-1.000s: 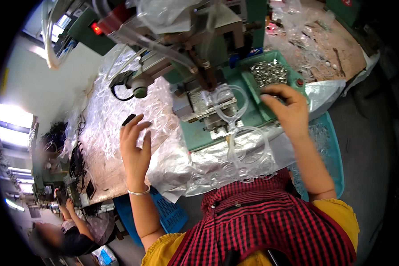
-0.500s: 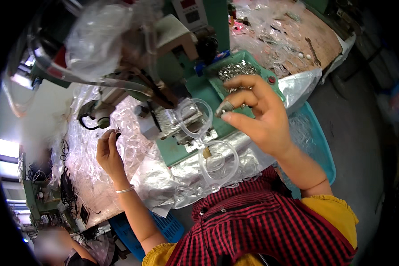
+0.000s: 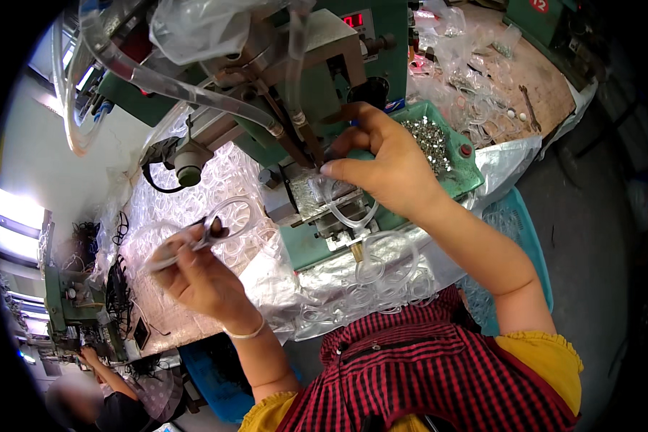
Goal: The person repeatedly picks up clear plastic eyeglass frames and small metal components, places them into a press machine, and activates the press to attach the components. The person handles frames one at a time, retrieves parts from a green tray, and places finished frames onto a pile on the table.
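Note:
My left hand [image 3: 205, 281] is closed on a clear plastic ring piece [image 3: 254, 216], held over the tabletop left of the green bench press [image 3: 389, 54]. A small dark thing [image 3: 217, 229] shows at its fingertips; its kind is unclear. My right hand [image 3: 392, 162] reaches in under the press head, thumb and fingers pinched just above the metal fixture [image 3: 313, 196]. Whatever sits between those fingertips is hidden. Another clear ring piece [image 3: 358, 225] lies at the fixture, beneath my right fingers, its lower part hanging over the front edge.
Right of the press stands a green tray [image 3: 469, 171] with many small shiny metal pieces [image 3: 428, 140]. Clear rings [image 3: 194, 173] heap up behind my left hand. A light-blue tub [image 3: 533, 237] stands at the right, a blue basket [image 3: 223, 389] below left. Another person [image 3: 115, 396] works at far lower left.
My right hand has moved left from beside the green tray to the fixture. My left hand has come nearer and now holds a clear ring piece. The whole view has shifted slightly.

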`<state>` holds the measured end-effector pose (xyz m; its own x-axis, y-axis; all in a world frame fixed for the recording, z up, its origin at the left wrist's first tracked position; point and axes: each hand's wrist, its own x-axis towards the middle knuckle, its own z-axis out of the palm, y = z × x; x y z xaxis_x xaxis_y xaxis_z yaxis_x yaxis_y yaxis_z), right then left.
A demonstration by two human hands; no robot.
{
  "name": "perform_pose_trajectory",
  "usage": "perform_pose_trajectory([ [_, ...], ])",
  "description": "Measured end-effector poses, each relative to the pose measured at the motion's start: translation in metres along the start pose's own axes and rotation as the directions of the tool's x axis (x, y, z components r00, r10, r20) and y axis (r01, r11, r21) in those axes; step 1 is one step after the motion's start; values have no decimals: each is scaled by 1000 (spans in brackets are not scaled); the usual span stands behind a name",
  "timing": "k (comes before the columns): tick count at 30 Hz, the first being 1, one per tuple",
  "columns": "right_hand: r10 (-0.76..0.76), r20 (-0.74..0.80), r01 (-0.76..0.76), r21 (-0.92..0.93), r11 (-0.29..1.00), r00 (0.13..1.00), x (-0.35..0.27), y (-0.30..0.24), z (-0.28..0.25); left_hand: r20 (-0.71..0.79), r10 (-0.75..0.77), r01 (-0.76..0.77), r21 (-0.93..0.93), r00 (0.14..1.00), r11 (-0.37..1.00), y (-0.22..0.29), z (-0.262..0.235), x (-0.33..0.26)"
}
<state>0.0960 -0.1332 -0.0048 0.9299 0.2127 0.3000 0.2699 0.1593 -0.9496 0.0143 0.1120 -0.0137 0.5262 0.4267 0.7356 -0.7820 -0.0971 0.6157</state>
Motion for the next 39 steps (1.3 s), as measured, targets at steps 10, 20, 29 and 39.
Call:
perform_pose_trajectory([
  [10,-76,-14,76,9,997,997,-29,-9,5,306,250,-286,78,919,955,21,52,21],
  [20,-261,-101,-5,-939,344,960,-31,74,-102,815,398,-803,131,421,581,0,79,-23],
  [29,-310,230,314,-913,259,923,-13,85,-92,775,224,-587,223,591,778,4,65,-40],
  [39,-219,-231,12,-660,751,948,-38,77,-102,310,-913,-169,947,263,273,49,-145,-186],
])
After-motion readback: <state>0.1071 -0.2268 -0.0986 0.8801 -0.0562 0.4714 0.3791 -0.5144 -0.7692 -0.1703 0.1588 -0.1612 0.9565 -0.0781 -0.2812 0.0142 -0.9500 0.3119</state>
